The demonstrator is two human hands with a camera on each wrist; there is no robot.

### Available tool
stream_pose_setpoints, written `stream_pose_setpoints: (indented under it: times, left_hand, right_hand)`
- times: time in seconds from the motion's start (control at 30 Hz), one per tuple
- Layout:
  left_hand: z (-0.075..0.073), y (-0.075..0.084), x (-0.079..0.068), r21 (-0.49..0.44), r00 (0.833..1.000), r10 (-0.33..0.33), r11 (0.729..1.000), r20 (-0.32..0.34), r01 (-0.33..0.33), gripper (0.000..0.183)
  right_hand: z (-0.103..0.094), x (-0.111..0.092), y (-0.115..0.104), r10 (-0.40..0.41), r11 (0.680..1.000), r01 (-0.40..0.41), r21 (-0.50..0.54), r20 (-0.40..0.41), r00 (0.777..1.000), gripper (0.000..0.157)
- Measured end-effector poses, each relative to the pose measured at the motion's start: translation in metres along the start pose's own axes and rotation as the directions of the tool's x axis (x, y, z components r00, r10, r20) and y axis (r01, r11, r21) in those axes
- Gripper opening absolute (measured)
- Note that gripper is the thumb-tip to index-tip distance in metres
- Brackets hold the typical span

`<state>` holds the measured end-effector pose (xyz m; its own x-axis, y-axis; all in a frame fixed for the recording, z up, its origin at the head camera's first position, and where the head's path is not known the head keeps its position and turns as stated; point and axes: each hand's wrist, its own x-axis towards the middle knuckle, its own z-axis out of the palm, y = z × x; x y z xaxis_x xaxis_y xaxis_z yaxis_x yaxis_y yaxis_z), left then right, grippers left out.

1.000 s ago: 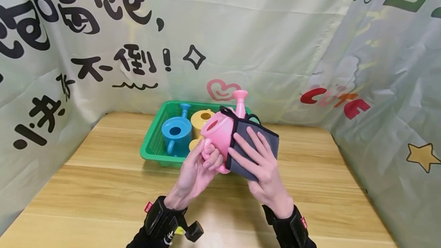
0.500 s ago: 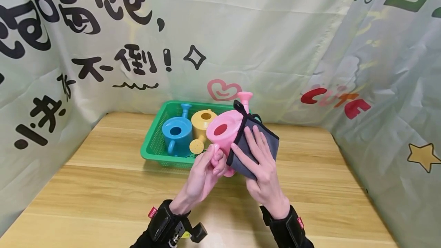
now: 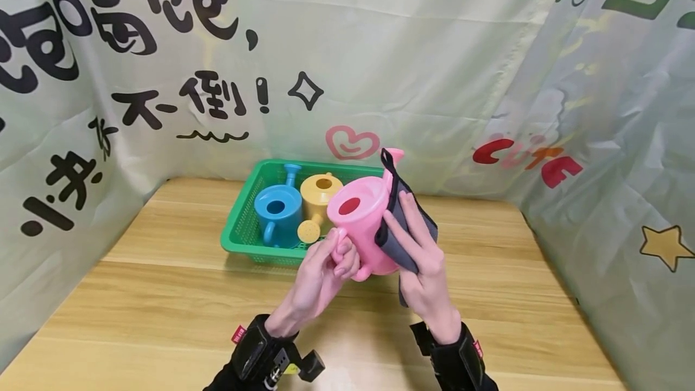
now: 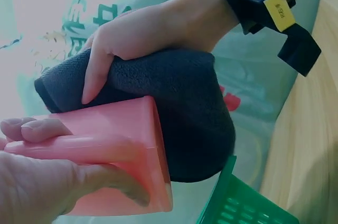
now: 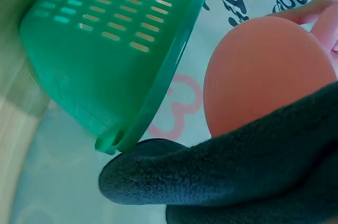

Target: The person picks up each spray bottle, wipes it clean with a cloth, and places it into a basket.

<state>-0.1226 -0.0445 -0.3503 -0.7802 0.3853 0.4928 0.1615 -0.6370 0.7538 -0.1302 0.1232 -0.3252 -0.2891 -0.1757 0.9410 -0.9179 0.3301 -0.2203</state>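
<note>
A pink toy watering can [image 3: 361, 222] is held above the table, tilted, its top hole towards me and its spout at the far right. My left hand [image 3: 326, 273] grips its handle, and the left wrist view shows the fingers wrapped round that handle. In my right hand [image 3: 426, 273] is a dark grey cloth [image 3: 402, 222] with black edging, lying against the can's right side. The right fingers lie over the cloth, and a fold hangs below the hand. The right wrist view shows the cloth [image 5: 253, 166] beside the can's round base [image 5: 269, 76].
Behind the can stands a green basket [image 3: 237, 240]. Inside it are a blue watering can [image 3: 282, 225] and a yellow watering can [image 3: 312, 195]. Under everything is a wooden table [image 3: 190, 312], with printed cloth walls [image 3: 434, 77] at the back and sides.
My left hand has shifted right with the pink can, which shows more of its top and front. My right hand has drawn the cloth round to the right, where it now looks more folded.
</note>
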Motion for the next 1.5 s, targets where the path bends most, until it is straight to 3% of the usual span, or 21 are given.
stream_pose_setpoints:
  times: [0.13,0.27,0.43,0.63,0.7,0.73,0.83,0.9,0.97,1.13,1.5]
  left_hand:
    - [-0.003,0.002,0.0,-0.047,1.0,0.001,0.999,-0.011,-0.002,0.035]
    - [-0.003,0.004,0.0,-0.046,1.0,0.012,0.999,-0.014,-0.013,0.035]
    - [-0.003,0.006,-0.001,0.028,1.0,0.009,1.0,0.012,-0.009,0.035]
    - [-0.007,0.012,-0.001,0.163,0.998,-0.002,0.987,0.068,-0.009,0.035]
    - [-0.007,0.014,-0.001,0.293,0.996,-0.002,0.956,0.09,-0.025,0.035]
    - [-0.007,0.015,-0.001,0.373,0.995,-0.008,0.927,0.102,-0.031,0.035]
    - [-0.006,0.017,-0.003,0.591,0.99,-0.033,0.804,0.141,-0.057,0.034]
    - [-0.006,0.018,-0.004,0.673,0.986,-0.053,0.736,0.156,-0.067,0.033]
    - [-0.006,0.017,-0.004,0.708,0.985,-0.062,0.702,0.16,-0.071,0.033]
    - [-0.007,0.014,-0.005,0.737,0.988,-0.085,0.674,0.129,-0.038,0.031]
    - [-0.006,0.011,-0.002,0.725,0.994,-0.085,0.689,0.062,0.013,0.027]
  right_hand:
    - [0.007,-0.009,0.008,-0.108,0.987,0.112,-0.112,0.037,0.993,0.062]
    - [0.009,-0.011,0.01,-0.143,0.983,0.147,-0.109,0.05,0.988,0.063]
    - [0.004,-0.003,0.002,-0.038,0.999,0.039,0.028,-0.007,0.999,0.056]
    - [-0.001,0.0,-0.002,0.096,0.979,-0.089,0.181,-0.029,0.995,0.05]
    - [0.0,0.0,-0.002,0.123,0.973,-0.108,0.205,-0.062,0.99,0.052]
    - [0.0,-0.001,-0.002,0.144,0.972,-0.124,0.2,-0.088,0.986,0.053]
    - [0.001,-0.002,-0.003,0.219,0.963,-0.186,0.193,-0.165,0.962,0.055]
    - [0.001,-0.003,-0.004,0.261,0.958,-0.227,0.175,-0.199,0.945,0.054]
    - [0.0,-0.003,-0.004,0.289,0.951,-0.254,0.178,-0.208,0.935,0.052]
    - [-0.002,-0.003,-0.005,0.31,0.943,-0.274,0.189,-0.197,0.93,0.046]
    - [-0.003,-0.016,0.012,0.35,0.933,-0.321,0.166,-0.195,0.916,0.047]
